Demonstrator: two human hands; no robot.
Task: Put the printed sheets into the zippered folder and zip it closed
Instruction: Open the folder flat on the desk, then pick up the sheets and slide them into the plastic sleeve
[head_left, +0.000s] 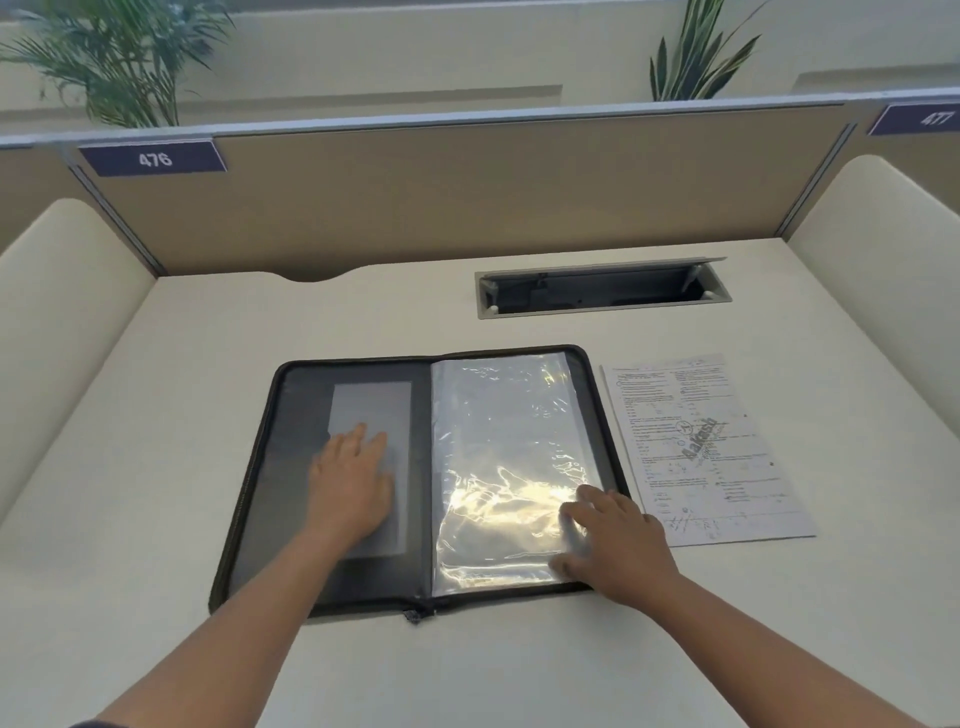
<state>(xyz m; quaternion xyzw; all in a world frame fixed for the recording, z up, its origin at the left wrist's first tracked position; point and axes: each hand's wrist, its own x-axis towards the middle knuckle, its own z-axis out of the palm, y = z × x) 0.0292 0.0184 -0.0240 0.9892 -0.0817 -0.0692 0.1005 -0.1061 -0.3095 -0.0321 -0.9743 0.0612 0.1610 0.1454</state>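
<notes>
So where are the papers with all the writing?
The printed sheets lie flat on the desk, just right of the open zippered folder, close to the right hand.

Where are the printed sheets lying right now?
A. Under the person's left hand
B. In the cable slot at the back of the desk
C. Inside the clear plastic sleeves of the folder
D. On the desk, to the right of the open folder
D: the printed sheets lie flat on the desk, just right of the open zippered folder, with neither hand touching them.
</notes>
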